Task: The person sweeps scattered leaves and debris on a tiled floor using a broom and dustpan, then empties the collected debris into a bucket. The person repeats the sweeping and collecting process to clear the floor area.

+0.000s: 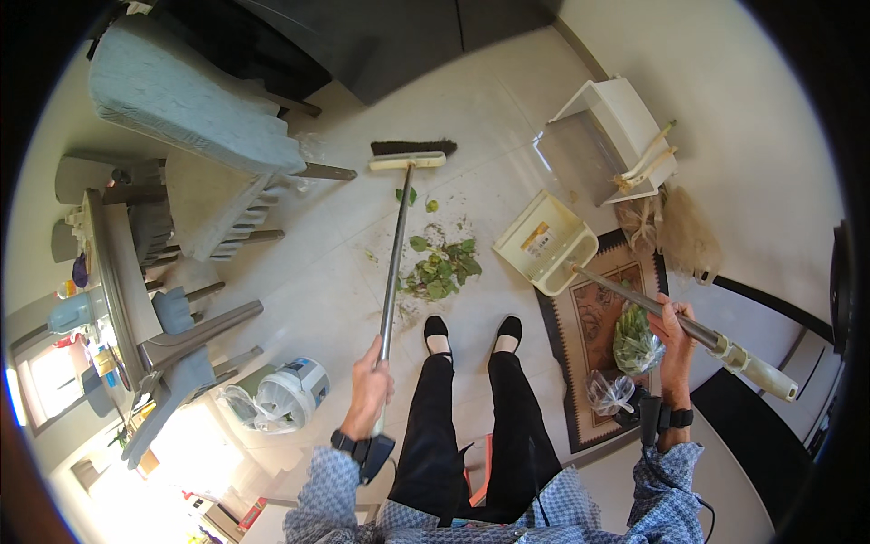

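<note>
My left hand (369, 389) is closed round the metal handle of a broom (408, 160), whose dark bristles rest on the floor ahead of me. My right hand (673, 328) grips the long handle of a cream dustpan (546, 241). The pan lies at the corner of a patterned mat, its wide edge towards the floor's middle. Between broom head and my feet lies a pile of green leaves (442, 270) with scattered dirt. Two loose leaf pieces (406, 196) lie nearer the broom head.
White bin (648, 122) with pale stalks across it stands at the right wall, beside plastic bags (690, 231). Bagged greens (635, 340) lie on the mat (559, 347). Chairs (197, 102) and a table (112, 272) are at left, near a lined bucket (292, 394).
</note>
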The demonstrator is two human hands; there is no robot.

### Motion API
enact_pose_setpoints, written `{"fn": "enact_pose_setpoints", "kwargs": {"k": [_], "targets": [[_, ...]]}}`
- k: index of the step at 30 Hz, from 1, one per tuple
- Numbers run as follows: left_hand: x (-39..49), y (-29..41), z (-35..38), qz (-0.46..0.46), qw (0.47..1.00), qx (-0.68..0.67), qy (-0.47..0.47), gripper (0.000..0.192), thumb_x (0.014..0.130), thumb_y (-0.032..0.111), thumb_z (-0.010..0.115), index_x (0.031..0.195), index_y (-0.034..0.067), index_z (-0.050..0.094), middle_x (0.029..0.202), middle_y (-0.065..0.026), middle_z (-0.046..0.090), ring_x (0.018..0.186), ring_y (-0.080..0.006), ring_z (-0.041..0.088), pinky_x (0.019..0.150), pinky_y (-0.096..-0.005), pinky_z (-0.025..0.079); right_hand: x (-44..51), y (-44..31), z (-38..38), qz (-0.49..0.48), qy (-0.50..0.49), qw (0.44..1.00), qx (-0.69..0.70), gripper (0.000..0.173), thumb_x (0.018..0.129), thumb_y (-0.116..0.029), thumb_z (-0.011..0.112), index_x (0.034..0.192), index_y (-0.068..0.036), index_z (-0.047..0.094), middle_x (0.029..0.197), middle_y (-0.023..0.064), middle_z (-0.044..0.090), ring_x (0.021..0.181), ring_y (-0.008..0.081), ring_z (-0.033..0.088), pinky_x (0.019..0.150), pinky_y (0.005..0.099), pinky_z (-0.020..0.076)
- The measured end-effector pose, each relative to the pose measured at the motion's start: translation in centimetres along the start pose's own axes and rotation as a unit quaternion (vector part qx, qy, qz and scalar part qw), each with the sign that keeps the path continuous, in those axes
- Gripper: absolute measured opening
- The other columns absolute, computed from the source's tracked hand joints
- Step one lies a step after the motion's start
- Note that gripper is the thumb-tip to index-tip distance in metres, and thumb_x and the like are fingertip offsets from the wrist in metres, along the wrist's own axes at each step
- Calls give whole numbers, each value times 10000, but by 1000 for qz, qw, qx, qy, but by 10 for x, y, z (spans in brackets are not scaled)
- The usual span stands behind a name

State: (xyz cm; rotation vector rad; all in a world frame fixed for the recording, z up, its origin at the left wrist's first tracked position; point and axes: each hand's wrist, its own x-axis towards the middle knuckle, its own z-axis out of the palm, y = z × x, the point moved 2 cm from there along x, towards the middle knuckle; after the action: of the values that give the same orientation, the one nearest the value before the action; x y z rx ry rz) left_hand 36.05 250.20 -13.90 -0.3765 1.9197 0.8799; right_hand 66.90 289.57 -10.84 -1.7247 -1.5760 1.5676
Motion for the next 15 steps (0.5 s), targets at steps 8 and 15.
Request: {"fn": "enact_pose_setpoints", "kwargs": {"k": [8,15], "targets": [[-59,5,-41,52,992,101,53,540,946,10,481,1473,128,475,672,-43,496,537,-136,488,476,-335,432,0,-6,2,-3,-6,1000,-5,335,972,-419,611,964,-96,524,1235,126,641,1012,191,643,938,356,484],[-15,38,-71,249,692,613,290,667,835,-17,599,1468,150,473,736,-189,585,635,-322,609,555,-454,489,-1,-10,6,-4,1,1000,-26,355,966,-427,613,972,-82,528,1241,132,640,1029,214,649,972,374,484]]}}
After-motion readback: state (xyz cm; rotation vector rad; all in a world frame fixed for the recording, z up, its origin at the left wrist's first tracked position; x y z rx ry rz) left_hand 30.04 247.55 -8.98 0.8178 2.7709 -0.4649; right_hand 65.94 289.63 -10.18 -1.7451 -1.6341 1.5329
